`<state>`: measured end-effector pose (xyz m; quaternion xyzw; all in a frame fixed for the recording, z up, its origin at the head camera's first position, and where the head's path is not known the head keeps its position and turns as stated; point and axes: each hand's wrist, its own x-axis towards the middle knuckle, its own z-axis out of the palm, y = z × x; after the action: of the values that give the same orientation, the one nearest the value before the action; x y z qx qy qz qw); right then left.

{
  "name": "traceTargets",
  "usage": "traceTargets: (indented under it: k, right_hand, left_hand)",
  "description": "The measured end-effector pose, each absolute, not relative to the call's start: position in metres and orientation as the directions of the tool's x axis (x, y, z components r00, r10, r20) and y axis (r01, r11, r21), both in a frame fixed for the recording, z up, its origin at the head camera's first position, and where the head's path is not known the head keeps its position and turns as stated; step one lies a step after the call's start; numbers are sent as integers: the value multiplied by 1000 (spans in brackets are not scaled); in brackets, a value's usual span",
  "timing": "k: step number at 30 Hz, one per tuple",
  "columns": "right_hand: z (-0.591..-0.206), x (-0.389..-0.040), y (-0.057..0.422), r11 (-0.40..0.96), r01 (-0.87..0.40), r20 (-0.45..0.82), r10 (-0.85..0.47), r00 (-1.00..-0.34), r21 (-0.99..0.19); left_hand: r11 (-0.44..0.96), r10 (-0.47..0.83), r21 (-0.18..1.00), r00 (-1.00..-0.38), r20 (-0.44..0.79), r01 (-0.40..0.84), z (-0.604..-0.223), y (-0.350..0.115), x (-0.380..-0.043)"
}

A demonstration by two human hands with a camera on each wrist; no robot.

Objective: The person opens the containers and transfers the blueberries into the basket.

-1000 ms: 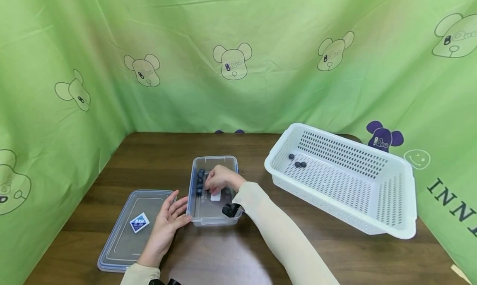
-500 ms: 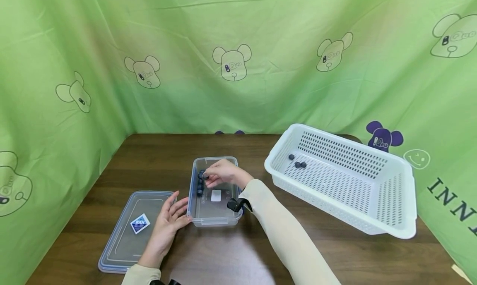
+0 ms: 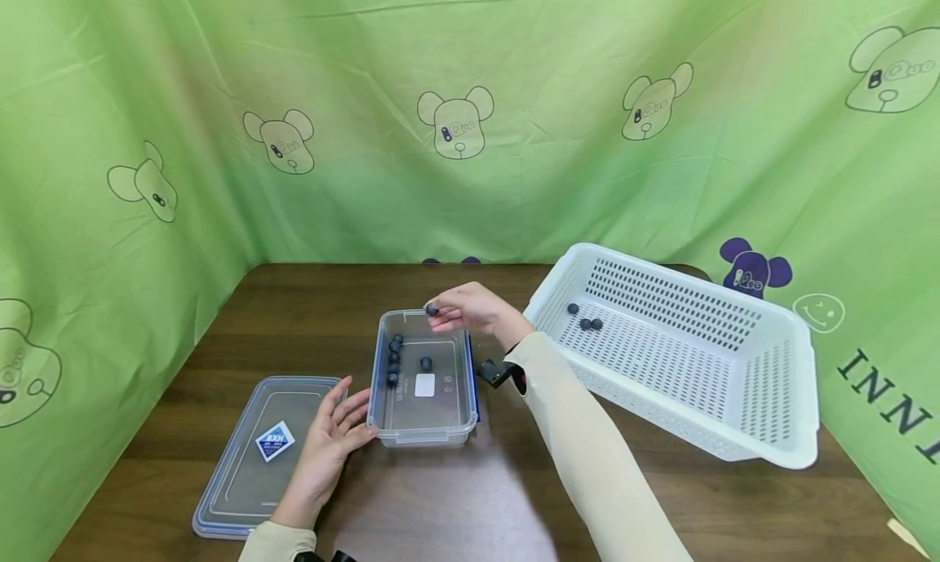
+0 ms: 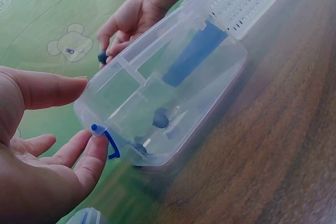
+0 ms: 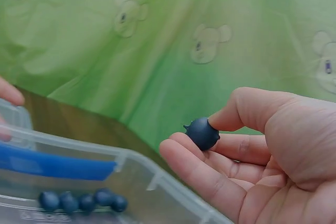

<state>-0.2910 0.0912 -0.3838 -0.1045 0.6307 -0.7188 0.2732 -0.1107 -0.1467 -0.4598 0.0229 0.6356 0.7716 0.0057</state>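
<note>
In the head view my right hand (image 3: 473, 307) is at the back rim of a clear plastic box (image 3: 422, 411). It pinches a dark blue ball (image 5: 202, 133) with small nubs between thumb and fingertips. Several similar balls (image 3: 394, 358) line the box's left wall, and another single ball (image 3: 426, 365) lies near a white label inside. My left hand (image 3: 332, 440) is at the box's front left corner, fingers extended. The left wrist view shows its thumb (image 4: 58, 92) against the rim and fingertips beside a blue latch (image 4: 111, 145).
A white perforated basket (image 3: 683, 431) stands at the right, holding a few dark balls (image 3: 586, 324) at its left end. Left of the box lies a clear lid (image 3: 242, 497) with a blue edge and a diamond sticker. A green printed curtain (image 3: 367, 203) hangs behind the wooden table (image 3: 507, 513).
My right hand rises out of the box and moves back and right, carrying a ball. The single ball in the middle comes into sight. My left hand stays in place.
</note>
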Motion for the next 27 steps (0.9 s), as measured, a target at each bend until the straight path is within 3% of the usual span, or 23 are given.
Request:
traceTargets:
  k: [9, 21, 27]
  right_hand:
    - [-371, -300, 121, -69, 221, -159, -492, -856, -973]
    - [-355, -313, 178, -219, 230, -130, -393, -910, -948]
    - [-355, -319, 218, -237, 265, -176, -340, -924, -935]
  left_hand:
    - [-196, 32, 981, -999, 17, 11, -459, -147, -111]
    - [-203, 35, 979, -999, -10, -17, -458, -148, -110]
    - [-203, 42, 979, -999, -14, -22, -458, -148, -111]
